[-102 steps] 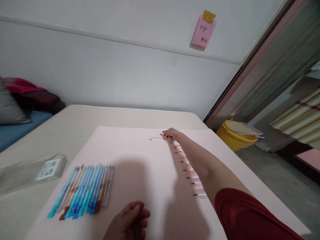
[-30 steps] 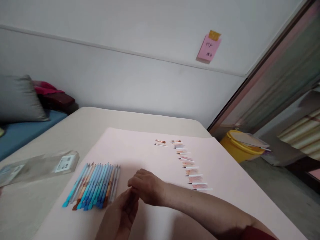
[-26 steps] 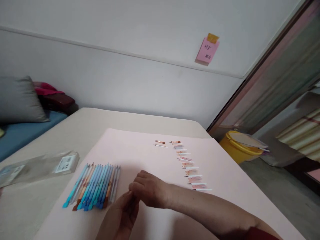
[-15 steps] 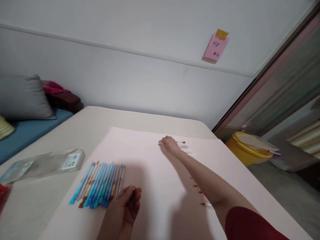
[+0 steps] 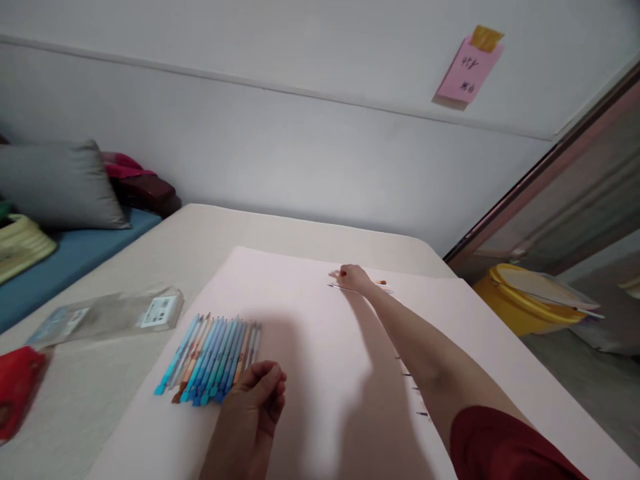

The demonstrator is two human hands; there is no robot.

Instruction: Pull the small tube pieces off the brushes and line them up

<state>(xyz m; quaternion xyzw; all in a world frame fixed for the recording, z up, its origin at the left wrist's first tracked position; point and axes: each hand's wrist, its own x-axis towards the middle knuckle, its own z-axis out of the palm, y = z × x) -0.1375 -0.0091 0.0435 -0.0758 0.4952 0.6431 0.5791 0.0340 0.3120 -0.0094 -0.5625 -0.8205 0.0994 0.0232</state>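
Note:
My right hand [image 5: 351,277] reaches to the far end of the pink paper sheet [image 5: 310,333]. Its fingers are pinched down on a thin pen refill [image 5: 336,287] that lies on the sheet. A small orange pen piece [image 5: 381,283] lies just right of that hand. My forearm hides most of a row of small pen parts [image 5: 411,381]; only a few dark tips show. My left hand [image 5: 253,412] rests near the front of the sheet with fingers curled; what is inside them is hidden. A tight row of blue and orange pens [image 5: 210,360] lies just left of it.
A clear plastic package [image 5: 110,317] lies on the beige table [image 5: 210,233] left of the sheet, and a red thing [image 5: 15,390] sits at the left edge. A yellow bucket [image 5: 525,303] stands on the floor to the right. A grey pillow [image 5: 60,187] lies far left.
My right hand left my left hand and stretched out to the far end of the sheet. The left hand curled shut beside the pens. The view swung to the left.

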